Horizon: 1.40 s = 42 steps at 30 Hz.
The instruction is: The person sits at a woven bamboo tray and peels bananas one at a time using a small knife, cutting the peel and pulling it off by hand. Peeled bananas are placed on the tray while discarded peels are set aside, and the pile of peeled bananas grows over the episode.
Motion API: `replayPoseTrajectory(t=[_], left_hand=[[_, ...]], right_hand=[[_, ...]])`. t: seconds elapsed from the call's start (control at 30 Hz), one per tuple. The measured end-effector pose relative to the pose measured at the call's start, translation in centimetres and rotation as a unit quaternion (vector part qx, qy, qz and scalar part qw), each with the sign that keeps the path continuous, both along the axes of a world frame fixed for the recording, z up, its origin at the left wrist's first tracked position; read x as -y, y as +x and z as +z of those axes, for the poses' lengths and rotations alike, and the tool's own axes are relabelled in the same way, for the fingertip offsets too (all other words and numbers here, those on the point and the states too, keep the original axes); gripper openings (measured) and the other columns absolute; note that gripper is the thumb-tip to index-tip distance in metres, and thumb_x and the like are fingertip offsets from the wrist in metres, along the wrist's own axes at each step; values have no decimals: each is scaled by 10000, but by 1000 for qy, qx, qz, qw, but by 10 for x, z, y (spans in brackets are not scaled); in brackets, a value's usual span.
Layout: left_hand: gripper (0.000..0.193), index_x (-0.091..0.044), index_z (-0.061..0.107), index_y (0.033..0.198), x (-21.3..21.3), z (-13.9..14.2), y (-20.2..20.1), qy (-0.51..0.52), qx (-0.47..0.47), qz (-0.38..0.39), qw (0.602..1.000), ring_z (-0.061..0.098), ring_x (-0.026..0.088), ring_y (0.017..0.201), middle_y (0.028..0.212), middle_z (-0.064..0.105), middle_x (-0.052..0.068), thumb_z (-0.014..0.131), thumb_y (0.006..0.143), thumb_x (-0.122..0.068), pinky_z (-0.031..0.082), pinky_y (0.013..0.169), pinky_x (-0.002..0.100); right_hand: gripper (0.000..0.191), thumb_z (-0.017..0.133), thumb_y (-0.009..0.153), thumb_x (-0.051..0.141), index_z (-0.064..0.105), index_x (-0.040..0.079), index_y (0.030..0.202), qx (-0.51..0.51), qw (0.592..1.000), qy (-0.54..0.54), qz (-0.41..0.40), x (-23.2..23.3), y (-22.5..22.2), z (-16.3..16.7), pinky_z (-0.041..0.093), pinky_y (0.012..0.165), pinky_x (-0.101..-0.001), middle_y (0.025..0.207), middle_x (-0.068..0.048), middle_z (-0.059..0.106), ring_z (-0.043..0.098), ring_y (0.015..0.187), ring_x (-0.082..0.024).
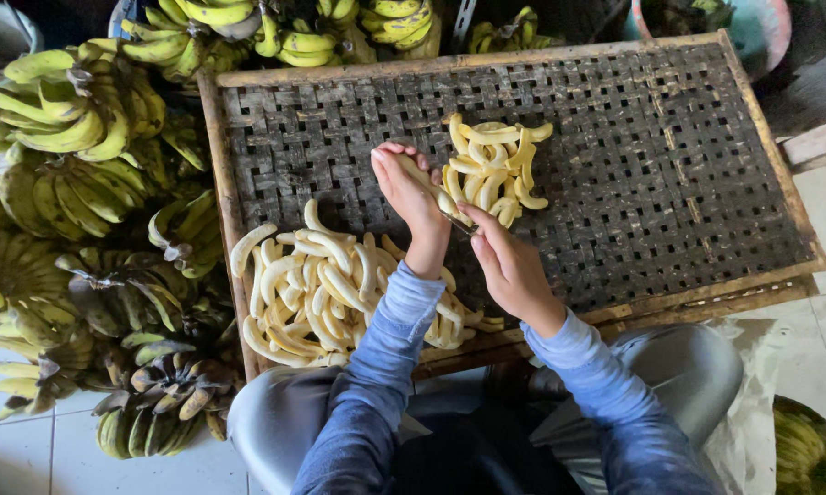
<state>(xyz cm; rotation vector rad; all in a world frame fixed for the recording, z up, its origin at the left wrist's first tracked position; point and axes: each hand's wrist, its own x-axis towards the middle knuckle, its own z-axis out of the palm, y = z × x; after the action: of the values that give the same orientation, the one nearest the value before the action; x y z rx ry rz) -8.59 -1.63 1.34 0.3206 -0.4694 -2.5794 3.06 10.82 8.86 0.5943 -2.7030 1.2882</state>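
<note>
One woven bamboo tray (pixel 669 165), wood-framed, long axis running left to right. Left of it and along the top edge, at least eight bunches of unpeeled bananas (pixel 65 110). Two heaps of peeled bananas on the weave: larger heap (pixel 312 293) near, smaller heap (pixel 495 170) farther off. Between heaps, left hand (pixel 411 188) curled around one peeled banana (pixel 424 176), long axis slanting from upper left down to lower right. Right hand (pixel 509 261) pinched shut on one small knife (pixel 457 222), touching that lower end.

A small food-processing spot on a home's tiled floor (pixel 28 454): green banana bunches (pixel 74 110) piled at the frame's left and top, a woven bamboo drying tray (pixel 669 183) holding heaps of peeled bananas (pixel 317 293).
</note>
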Motion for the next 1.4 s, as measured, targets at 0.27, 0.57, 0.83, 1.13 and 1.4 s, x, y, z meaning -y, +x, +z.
replayPoseTrajectory(t=[0.27,0.57,0.83,1.13,1.4], left_hand=[[266,-162,465,996,1,7,4,0,-9,-7,1000,468,102,703,918,500,3,423,1128,-390,386,519,231],[238,-130,480,1006,-11,-1,8,67,-65,-98,991,455,102,696,876,490,4,474,1129,-334,372,512,222],[280,-87,485,920,-30,-30,1,142,-74,-188,969,583,218,789,821,521,58,407,1127,-259,555,921,412],[291,-65,541,1014,-44,-83,-23,180,4,-315,932,639,341,1156,1114,661,154,321,1135,-213,484,1079,444],[532,-28,494,1471,-53,-96,-34,196,-25,-428,882,485,326,1384,1537,522,157,223,1162,-367,365,1214,471]], right_hand=[[389,482,1109,106,500,101,1497,-124,992,1,34,7,2,9,572,793,-372,1294,-212,685,733,978,-351],[388,521,1061,125,543,119,1449,-54,997,51,-23,8,-14,-5,584,746,-400,1202,-150,733,756,905,-340],[470,546,1033,54,493,117,1496,-176,982,69,-2,-2,-35,-21,585,787,-419,1296,-170,698,736,1000,-367],[480,628,1026,99,481,162,1478,-201,967,158,-5,-19,-67,-43,553,636,-421,1074,-136,717,728,828,-353],[466,587,1041,148,411,178,1471,-154,960,231,-45,-49,-102,-79,525,531,-464,1113,-186,720,720,733,-377]])
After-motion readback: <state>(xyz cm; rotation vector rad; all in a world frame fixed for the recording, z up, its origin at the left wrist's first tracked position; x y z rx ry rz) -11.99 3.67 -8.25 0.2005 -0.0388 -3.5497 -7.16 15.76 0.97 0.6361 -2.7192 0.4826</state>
